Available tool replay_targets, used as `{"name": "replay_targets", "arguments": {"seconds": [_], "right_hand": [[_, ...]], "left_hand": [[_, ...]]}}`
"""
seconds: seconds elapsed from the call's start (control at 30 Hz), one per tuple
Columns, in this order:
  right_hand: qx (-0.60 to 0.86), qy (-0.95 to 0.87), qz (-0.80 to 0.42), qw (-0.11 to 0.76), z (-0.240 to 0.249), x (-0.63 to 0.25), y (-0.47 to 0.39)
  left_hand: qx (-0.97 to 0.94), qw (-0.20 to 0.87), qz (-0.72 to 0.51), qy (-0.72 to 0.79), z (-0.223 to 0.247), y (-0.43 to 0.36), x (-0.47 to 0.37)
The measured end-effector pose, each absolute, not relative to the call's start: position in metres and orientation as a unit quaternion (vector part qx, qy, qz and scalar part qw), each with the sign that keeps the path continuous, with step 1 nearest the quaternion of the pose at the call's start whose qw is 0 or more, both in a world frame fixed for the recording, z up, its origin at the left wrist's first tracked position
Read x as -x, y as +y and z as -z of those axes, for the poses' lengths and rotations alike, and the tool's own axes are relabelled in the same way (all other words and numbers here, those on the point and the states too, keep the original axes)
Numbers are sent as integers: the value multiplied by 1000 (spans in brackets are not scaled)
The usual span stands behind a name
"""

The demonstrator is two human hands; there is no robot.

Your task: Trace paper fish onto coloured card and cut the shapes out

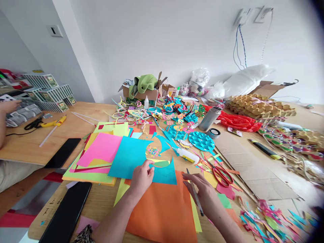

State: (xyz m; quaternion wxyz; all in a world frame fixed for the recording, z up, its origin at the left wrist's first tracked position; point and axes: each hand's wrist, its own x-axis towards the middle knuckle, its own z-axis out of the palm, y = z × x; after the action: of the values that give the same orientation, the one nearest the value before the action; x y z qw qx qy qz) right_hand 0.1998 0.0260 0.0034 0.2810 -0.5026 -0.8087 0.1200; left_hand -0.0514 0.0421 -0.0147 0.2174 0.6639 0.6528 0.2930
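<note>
My left hand (143,176) rests on a blue paper sheet (129,153) with a curved piece cut out of its upper right side; its fingers are bent and together at the paper. A pen (194,194) is held in my right hand (199,189), just right of the sheet. Faint drawn lines show on the blue paper near its lower right corner. Beneath it lies an orange sheet (162,209) over yellow paper. Stacked coloured sheets (101,148) lie to the left. Red-handled scissors (222,175) and a white glue bottle (187,156) are beyond my right hand.
Two black phones (67,211) lie on the left. At far left another person's hand (10,106) is near grey bundles. A metal bottle (210,118), egg trays (258,107), a cardboard sheet (248,165), a box (140,92) and paper scraps (273,219) surround the work area.
</note>
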Motion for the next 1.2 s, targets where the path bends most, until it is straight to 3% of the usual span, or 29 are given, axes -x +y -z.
{"name": "replay_targets", "arguments": {"seconds": [0.17,0.4,0.57,0.83,1.2], "right_hand": [[485,-837,-66,244,3,-193,31],[501,-818,-59,277,7,-179,55],[499,-846,-47,183,4,-169,85],[382,-924,-6,34,-4,-168,109],[310,-951,-10,9,-21,-168,128]], "left_hand": [[-690,214,-331,607,16,41,50],[-722,244,-323,560,14,38,47],[-740,241,-274,564,17,36,46],[-736,246,-259,575,14,38,46],[-723,252,-301,569,9,34,44]]}}
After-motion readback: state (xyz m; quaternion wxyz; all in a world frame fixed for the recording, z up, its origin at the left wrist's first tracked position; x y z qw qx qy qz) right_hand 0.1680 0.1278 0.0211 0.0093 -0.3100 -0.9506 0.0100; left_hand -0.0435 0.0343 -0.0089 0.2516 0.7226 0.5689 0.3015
